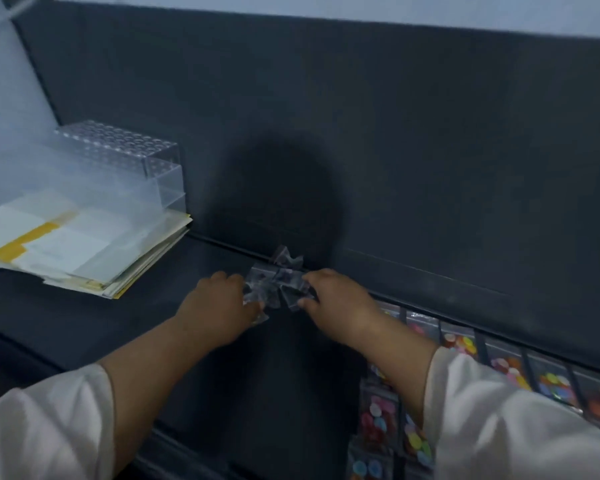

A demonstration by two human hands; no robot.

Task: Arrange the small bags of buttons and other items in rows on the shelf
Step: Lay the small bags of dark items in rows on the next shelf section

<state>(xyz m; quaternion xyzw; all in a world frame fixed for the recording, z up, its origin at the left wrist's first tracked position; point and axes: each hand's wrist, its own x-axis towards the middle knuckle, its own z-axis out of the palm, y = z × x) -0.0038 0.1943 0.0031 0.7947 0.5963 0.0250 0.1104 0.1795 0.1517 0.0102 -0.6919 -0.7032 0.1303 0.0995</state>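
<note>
A small heap of clear plastic bags with dark contents [277, 276] lies on the dark shelf [84, 317] against its back panel. My left hand [219, 306] grips the heap's left side, fingers curled round the bags. My right hand [336, 299] pinches a bag at the heap's right side between thumb and fingers. Rows of small bags with coloured buttons [465, 344] lie along the shelf's back edge to the right, and more of these bags [381, 424] sit under my right forearm. The picture is blurred.
A stack of papers and envelopes [80, 244] lies at the left of the shelf. Behind it stands a clear acrylic rack with holes [129, 157]. The dark back panel [395, 150] rises behind the heap.
</note>
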